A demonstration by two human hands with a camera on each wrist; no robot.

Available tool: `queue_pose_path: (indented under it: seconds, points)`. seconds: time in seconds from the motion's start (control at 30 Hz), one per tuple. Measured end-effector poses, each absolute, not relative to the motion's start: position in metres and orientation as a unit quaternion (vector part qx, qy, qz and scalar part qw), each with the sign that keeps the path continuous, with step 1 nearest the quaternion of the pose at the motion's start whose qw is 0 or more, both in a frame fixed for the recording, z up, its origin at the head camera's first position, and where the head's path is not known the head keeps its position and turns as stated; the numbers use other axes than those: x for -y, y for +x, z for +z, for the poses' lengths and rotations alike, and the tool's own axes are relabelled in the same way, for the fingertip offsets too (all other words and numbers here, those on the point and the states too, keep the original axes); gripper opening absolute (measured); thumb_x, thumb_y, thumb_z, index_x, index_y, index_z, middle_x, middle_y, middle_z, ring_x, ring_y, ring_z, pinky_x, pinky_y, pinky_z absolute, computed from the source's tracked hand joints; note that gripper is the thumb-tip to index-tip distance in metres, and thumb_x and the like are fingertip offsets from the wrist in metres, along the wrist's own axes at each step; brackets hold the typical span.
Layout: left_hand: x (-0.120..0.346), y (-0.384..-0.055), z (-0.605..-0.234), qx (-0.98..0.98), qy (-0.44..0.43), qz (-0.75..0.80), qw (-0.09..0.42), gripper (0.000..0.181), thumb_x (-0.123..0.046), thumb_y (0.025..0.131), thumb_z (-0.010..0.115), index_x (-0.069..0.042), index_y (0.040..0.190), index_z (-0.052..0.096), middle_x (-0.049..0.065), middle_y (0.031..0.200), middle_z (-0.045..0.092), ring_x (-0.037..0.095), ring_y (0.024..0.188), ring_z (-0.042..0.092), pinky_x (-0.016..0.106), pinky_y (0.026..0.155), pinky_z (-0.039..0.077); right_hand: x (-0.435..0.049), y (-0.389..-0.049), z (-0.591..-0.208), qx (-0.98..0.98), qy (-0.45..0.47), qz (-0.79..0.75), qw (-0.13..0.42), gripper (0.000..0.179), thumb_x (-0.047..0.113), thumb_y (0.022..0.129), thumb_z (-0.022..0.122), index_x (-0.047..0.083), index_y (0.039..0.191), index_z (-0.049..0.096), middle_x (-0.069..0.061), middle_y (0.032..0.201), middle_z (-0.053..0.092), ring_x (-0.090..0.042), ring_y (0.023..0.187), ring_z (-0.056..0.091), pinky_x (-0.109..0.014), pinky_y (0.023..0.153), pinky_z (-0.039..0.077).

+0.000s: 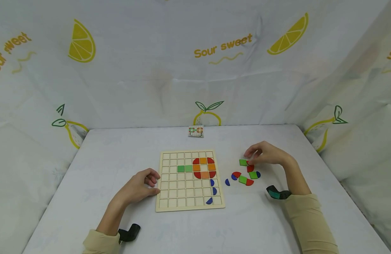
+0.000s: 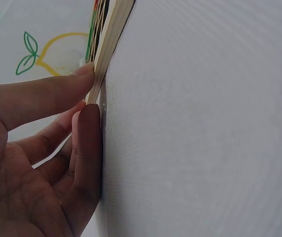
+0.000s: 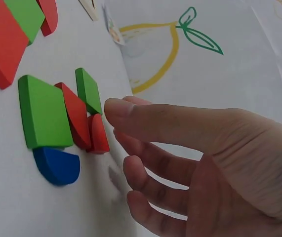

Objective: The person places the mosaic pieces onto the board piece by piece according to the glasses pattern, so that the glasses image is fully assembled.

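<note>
My left hand (image 1: 136, 187) rests at the left edge of a wooden grid board (image 1: 173, 194); in the left wrist view its thumb and index fingertip touch the board's rim. On the board lie two green squares (image 1: 181, 168), a ring of red quarter-circles and orange squares (image 1: 211, 167), and three blue half-discs (image 1: 214, 191) down the right side. My right hand (image 1: 267, 153) hovers with loosely curved fingers over loose pieces. Nearest it are a green square (image 3: 89, 91) and red pieces (image 3: 99, 136). Nothing shows between its fingers.
Other loose pieces lie right of the board: a green square (image 1: 252, 175) beside a blue half-disc (image 1: 258, 174), another green square (image 1: 242, 180) against a red quarter-circle (image 1: 250, 182), and a lone blue half-disc (image 1: 227, 182). A small pattern card (image 1: 196, 131) stands at the table's back edge.
</note>
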State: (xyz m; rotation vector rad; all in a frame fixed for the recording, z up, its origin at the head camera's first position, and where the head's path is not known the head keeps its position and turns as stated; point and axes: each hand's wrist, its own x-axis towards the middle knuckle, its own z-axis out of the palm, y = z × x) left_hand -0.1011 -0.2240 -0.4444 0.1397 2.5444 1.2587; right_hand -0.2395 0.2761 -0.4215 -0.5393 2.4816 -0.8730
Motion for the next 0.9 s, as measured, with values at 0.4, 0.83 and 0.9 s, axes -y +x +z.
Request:
queue_pose_path:
  seconds: [0.4, 0.83, 0.9]
  points:
    - [0.223, -0.099, -0.443, -0.884, 0.05, 0.441, 0.15, 0.042, -0.007, 0.086, 0.09, -0.004, 0.121, 0.067, 0.007, 0.104, 0.065, 0.016, 0.094, 0.062, 0.029, 0.084, 0.049, -0.288, -0.242, -0.432, -0.899, -0.193, -0.318, 0.231, 0.023, 0.007, 0.094, 0.08, 0.005, 0.117, 0.077, -0.009, 0.106, 0.076, -0.021, 0.093, 0.062, -0.028, 0.081, 0.054]
    - [0.223, -0.1, -0.443, -0.884, 0.053, 0.44, 0.147, 0.043, -0.008, 0.086, 0.09, -0.004, 0.122, 0.067, 0.007, 0.105, 0.064, 0.016, 0.094, 0.061, 0.029, 0.083, 0.049, -0.294, -0.24, -0.433, -0.898, -0.2, -0.328, 0.213, 0.027, 0.01, 0.095, 0.082, 0.005, 0.12, 0.077, -0.012, 0.112, 0.076, -0.019, 0.093, 0.061, -0.024, 0.08, 0.054]
    - [0.223, -0.1, -0.444, -0.885, 0.055, 0.439, 0.145, 0.043, -0.009, 0.086, 0.09, -0.004, 0.122, 0.067, 0.007, 0.105, 0.064, 0.015, 0.094, 0.061, 0.029, 0.083, 0.048, -0.293, -0.24, -0.434, -0.899, -0.201, -0.328, 0.211, 0.026, 0.01, 0.095, 0.082, 0.006, 0.12, 0.077, -0.011, 0.113, 0.076, -0.019, 0.094, 0.062, -0.024, 0.08, 0.054]
